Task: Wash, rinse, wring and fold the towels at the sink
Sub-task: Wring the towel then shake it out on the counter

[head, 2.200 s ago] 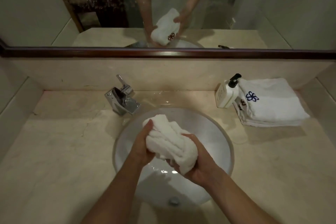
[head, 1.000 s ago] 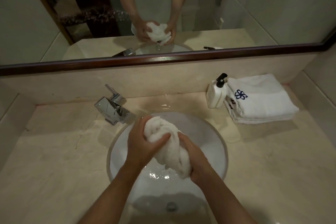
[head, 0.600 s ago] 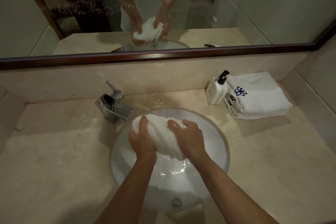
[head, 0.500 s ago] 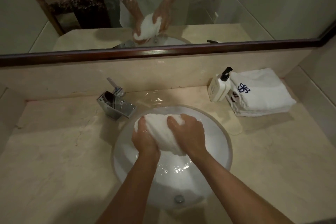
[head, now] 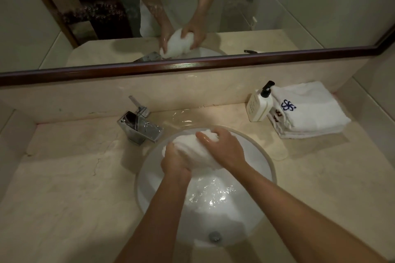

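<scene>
Here, a bunched white terry towel (head: pixel 192 151) is held above the far half of the round white ceramic basin (head: pixel 263 190), between the two hands. The left hand (head: pixel 175 163) grips the towel's near-left end, fingers curled round it; the right hand (head: pixel 222 149) lies over the top right, fingers curled into the cloth and clamped on it. Water glistens on the basin floor below the towel, and the round metal drain (head: pixel 214 236) sits near the basin's near edge, uncovered.

The square chrome faucet (head: pixel 140 127) stands at the basin's far-left rim, near the towel's left end but apart from it. At the far right of the beige marble countertop (head: pixel 70 188), a cream pump bottle with a black nozzle (head: pixel 259 107) stands upright, touching a stack of folded white towels with blue embroidery (head: pixel 307 111); both lie well apart from the hands. A wet patch spreads on the counter behind the basin. The counter is bounded by a marble backsplash and raised side walls; broad bare stretches lie left and right of the basin. The dark wooden frame of the wall mirror (head: pixel 192 66) runs along the backsplash top, and the glass reflects the hands and towel.
</scene>
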Demonstrator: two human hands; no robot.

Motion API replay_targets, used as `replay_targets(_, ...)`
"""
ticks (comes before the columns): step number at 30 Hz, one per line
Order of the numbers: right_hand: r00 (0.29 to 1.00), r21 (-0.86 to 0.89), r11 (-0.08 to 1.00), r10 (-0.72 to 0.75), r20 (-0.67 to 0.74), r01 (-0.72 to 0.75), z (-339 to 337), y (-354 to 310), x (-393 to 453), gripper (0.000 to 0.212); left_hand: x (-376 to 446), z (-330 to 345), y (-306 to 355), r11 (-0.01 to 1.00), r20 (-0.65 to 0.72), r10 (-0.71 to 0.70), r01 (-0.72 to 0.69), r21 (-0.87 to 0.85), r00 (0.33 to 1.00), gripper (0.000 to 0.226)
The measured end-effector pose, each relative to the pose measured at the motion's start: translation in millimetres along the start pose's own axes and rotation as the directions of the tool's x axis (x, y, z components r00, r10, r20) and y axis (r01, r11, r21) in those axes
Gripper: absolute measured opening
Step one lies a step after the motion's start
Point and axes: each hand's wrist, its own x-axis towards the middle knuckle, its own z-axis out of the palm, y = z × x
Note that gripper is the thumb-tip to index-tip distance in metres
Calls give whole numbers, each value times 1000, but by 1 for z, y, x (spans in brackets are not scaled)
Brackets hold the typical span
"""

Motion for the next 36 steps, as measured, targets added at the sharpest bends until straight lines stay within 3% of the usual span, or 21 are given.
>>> replay_targets(1, 989, 194, 970, 137, 59, -146, -1, 3, -6, 37, -7, -1, 8, 994, 35, 91, -93, 51, 995, 73)
replay_targets(3, 924, 543, 749, 326, 199, -381, -4, 7, -18, 37, -26, -2, 20, 951, 204, 249, -278, 132, 947, 61)
replay_targets(4, 894, 648, 620, 369, 255, -441, -6, 10, -24, 30, -40, -4, 25, 907, 322, 292, -368, 206, 900, 51)
replay_targets(5, 873, 712, 517, 381, 305, -475, -9, 15, -29, 23, -51, -10, 28, 818, 466, 315, -485, 309, 827, 54)
replay_targets(7, 831, 763, 344, 331, 447, -547, -17, 20, -34, 21, -64, -23, 37, 556, 682, 303, -705, 440, 665, 74)
replay_targets(8, 797, 756, 266, 296, 526, -598, -19, 23, -36, 22, -72, -23, 47, 437, 720, 280, -752, 494, 635, 77)
replay_targets(11, 756, 713, 253, 232, 612, -654, -28, 25, -36, 22, -67, -20, 70, 92, 805, 301, -856, 508, 511, 62)
replay_targets(13, 750, 708, 247, 226, 622, -661, -32, 18, -34, 20, -62, -14, 69, 1, 846, 356, -905, 425, 397, 57)
replay_targets(17, 716, 673, 247, 297, 633, -697, -36, 8, -29, 24, -63, 1, 64, 146, 862, 387, -945, 294, 328, 67)
replay_targets(20, 775, 694, 353, 365, 515, -627, -32, 6, -26, 29, -60, 4, 54, 186, 816, 446, -930, 317, 367, 43)
replay_targets(22, 851, 722, 476, 419, 316, -502, -25, 2, -24, 36, -62, 5, 37, 263, 635, 641, -900, 348, 432, 24)
replay_targets(25, 945, 715, 666, 327, -24, -213, -15, -12, -25, 21, -64, 14, 21, 464, 290, 781, -825, 324, 553, 4)
replay_targets(28, 922, 666, 744, 299, -245, -64, -6, -24, -28, 21, -56, 28, 25, 702, 3, 692, -675, 226, 722, 9)
replay_targets(31, 888, 556, 831, 270, -372, -19, -1, -28, -26, 32, -40, 33, 23, 811, -78, 574, -552, 194, 815, 10)
replay_targets(36, 886, 278, 954, 29, -463, 114, -1, -15, -17, 48, -34, 29, 6, 962, -234, 274, -264, 72, 933, 15)
